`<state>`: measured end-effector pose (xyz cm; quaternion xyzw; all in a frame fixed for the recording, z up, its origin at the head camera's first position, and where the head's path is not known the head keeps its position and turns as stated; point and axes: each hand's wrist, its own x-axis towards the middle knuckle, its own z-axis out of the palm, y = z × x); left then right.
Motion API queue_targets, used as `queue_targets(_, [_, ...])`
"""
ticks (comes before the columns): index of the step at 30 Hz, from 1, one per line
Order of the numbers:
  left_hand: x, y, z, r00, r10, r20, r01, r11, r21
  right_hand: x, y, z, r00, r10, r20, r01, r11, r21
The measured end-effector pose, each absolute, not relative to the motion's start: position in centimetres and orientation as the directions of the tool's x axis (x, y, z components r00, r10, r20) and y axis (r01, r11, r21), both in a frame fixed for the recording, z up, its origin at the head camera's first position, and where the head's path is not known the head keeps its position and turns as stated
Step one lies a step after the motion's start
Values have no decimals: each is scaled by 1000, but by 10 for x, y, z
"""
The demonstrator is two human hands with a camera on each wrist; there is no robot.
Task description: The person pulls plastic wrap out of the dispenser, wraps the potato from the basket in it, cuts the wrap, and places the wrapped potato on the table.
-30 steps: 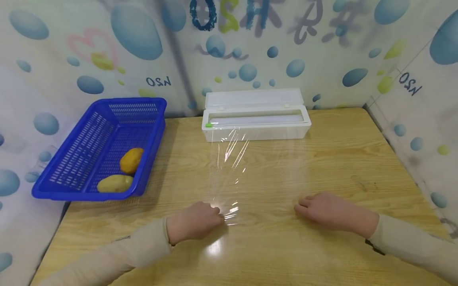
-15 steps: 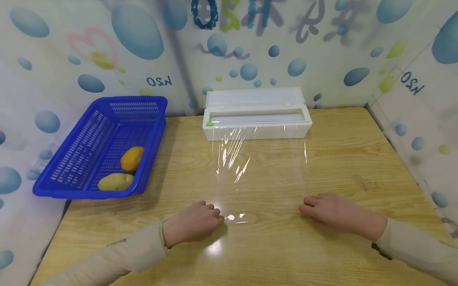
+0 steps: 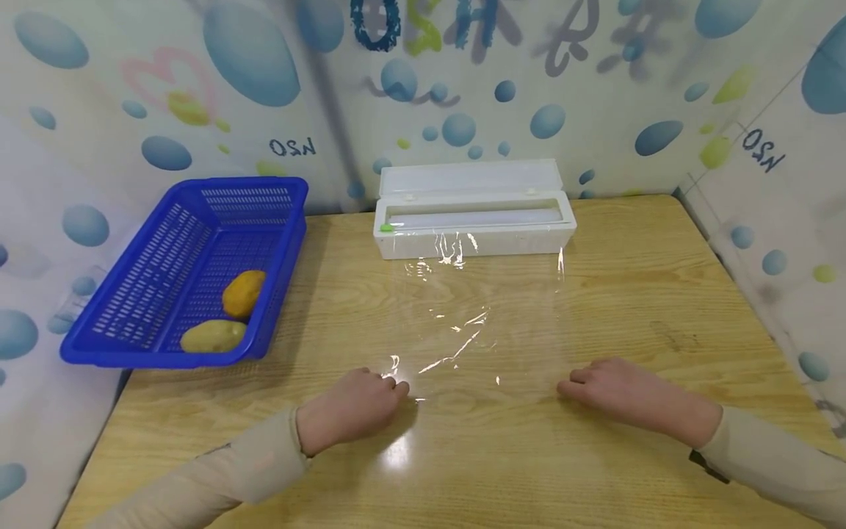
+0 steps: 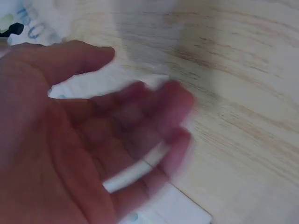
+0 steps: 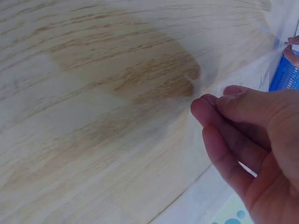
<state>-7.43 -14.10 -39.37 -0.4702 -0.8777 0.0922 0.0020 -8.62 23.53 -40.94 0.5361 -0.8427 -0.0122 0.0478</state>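
head view: right hand (image 3: 611, 387), palm down, pinches clear film (image 3: 485, 294).

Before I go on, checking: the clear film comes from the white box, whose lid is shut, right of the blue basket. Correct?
The lid isn't shut: the head view shows it open. The clear film does come from the white box, right of the blue basket.

I count one blue basket (image 3: 148, 272) at the left edge of the table (image 3: 661, 294), two pieces of produce (image 3: 214, 336) inside, one white box (image 3: 471, 180) by the back edge, one film sheet (image 3: 456, 330).
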Motion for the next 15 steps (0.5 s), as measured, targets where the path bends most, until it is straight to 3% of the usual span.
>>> queue_targets(5, [-74, -149, -395, -623, 776, -97, 781, 609, -139, -87, 236, -411, -408, -909, 84, -905, 415, 99])
queue_targets(11, [-74, -152, -390, -639, 710, -296, 744, 668, -2, -88, 235, -412, -385, -915, 118, -913, 397, 98])
queue_targets(15, [-86, -157, -373, -649, 672, -356, 698, 712, 72, -91, 233, -413, -379, -913, 152, -913, 396, 99])
